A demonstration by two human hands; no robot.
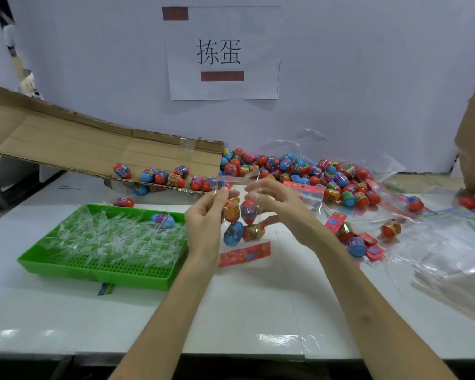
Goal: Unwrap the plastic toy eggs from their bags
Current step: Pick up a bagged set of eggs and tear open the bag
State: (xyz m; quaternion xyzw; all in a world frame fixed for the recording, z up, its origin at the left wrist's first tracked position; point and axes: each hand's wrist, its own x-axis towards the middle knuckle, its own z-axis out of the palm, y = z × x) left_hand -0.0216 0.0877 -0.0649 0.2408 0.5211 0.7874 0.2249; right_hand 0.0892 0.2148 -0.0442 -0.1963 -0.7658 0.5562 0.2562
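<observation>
Only 1 view here, the head cam looking down at the table (258, 311).

Both hands are working 1 clear bag (262, 244) held up in the air over the middle of the table. The left hand (203, 218) is pinching the film on its side near the top. The right hand (274, 207) is pinching the opposite side, with its lower fingers curling round behind the bag. There are 4 eggs (233, 233) sitting inside it, and the pink header card (244, 254) is hanging at the bottom, so I'm guessing the bag is being held upside down.

To me this looks like the opening step: the top edge is being pulled apart and nothing is out yet. The next move probably calls for spreading the mouth wide enough and then tipping or squeezing the eggs out. I'd guess they go to the loose pile (299, 171) at the back.

A green tray (93, 272) on the left is holding clear plastic strips plus 1 stray egg (163, 220). Flat empty bags (450, 270) are lying on the right.

As for writing, the paper sign (220, 89) on the wall is reading "拣蛋". The egg labels and the small print on the table are too blurry for me to read.
</observation>
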